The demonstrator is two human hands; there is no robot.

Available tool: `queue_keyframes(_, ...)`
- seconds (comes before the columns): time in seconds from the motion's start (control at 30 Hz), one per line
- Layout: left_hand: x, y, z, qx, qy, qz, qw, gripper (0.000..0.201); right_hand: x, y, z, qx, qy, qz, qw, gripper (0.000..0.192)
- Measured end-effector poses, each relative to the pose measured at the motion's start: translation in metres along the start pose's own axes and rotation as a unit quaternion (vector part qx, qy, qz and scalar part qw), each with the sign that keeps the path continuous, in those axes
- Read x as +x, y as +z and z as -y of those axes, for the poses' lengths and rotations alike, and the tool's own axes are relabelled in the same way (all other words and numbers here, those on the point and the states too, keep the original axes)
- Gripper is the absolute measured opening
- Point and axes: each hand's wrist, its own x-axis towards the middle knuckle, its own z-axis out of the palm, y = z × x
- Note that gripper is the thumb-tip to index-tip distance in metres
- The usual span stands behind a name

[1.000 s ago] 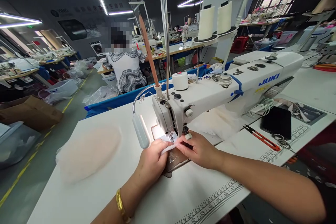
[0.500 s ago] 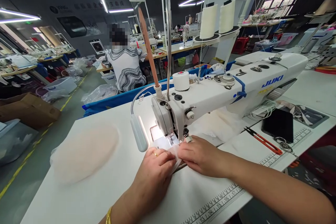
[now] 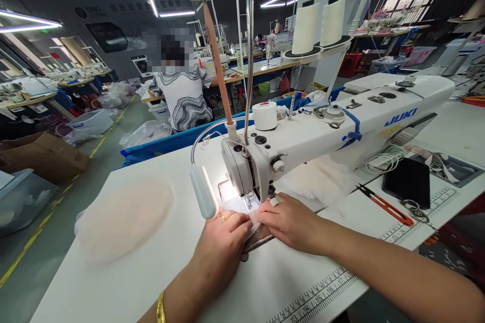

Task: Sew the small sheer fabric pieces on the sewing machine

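Note:
A small piece of sheer pale fabric [image 3: 254,218] lies at the presser foot [image 3: 248,201] of a white sewing machine [image 3: 303,133]. My left hand [image 3: 223,242] holds its left side, with fingertips closed on the cloth just in front of the foot. On the other side my right hand [image 3: 291,223] pinches the fabric, its fingers close to those of the left. Most of the piece is hidden under my fingers. A lit lamp [image 3: 203,192] shines on the needle area.
Left on the table is a pile of sheer beige fabric [image 3: 125,219]; more sheer cloth [image 3: 322,176] lies behind the machine arm. Orange thread snips [image 3: 386,205], a black phone [image 3: 407,181] and a printed ruler [image 3: 314,298] are at right. A person [image 3: 184,93] sits ahead.
The left hand has shifted slightly forward and left. Less of the pale fabric shows between my hands, and a dark-edged plate is now visible below them. The view has shifted a little.

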Motion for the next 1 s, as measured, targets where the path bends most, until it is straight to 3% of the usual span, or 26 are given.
queue_keyframes(0.27,0.003,-0.004,-0.001,-0.01,0.057,0.004,0.998,0.031,-0.001,0.003,0.0,0.015,-0.001,0.011,1.0,0.023)
queue_keyframes(0.77,0.004,0.001,0.005,0.026,0.053,-0.013,0.998,0.029,0.002,0.006,-0.001,-0.009,0.035,-0.001,0.999,0.025)
queue_keyframes(1.0,0.005,0.003,0.011,0.044,0.037,-0.01,0.998,0.028,0.003,0.01,-0.003,-0.029,0.045,-0.043,0.998,0.023)
